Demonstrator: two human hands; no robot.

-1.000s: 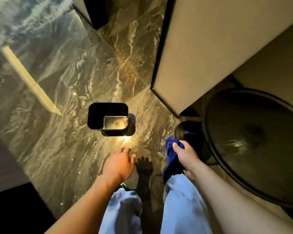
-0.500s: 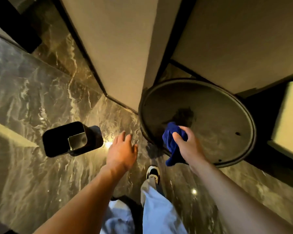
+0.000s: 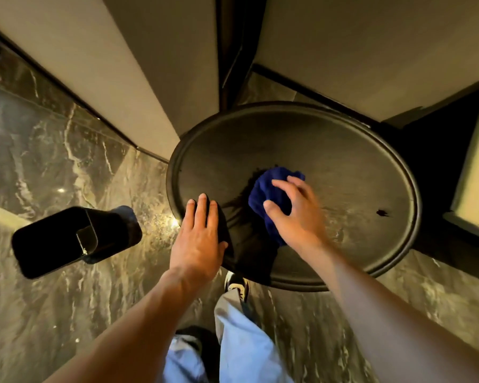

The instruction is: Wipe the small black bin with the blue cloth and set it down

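The small black bin [image 3: 67, 241] stands on the marble floor at the left, its open top facing me, with no hand on it. My right hand [image 3: 296, 214] lies over the bunched blue cloth [image 3: 268, 194] and presses it onto the round black table top [image 3: 357, 167]. My left hand [image 3: 198, 239] rests flat, fingers together, on the near left rim of that table. Both hands are to the right of the bin.
Beige wall panels [image 3: 138, 64] with dark trim rise behind the table and meet at a corner. A pale block [image 3: 476, 167] stands at the right edge. My legs in light blue trousers and a shoe [image 3: 237, 286] are below the table rim.
The view swung right, from the bin toward the table. My right hand moved the cloth onto the table top; my left hand came to rest on the table rim. The bin stays on the floor.
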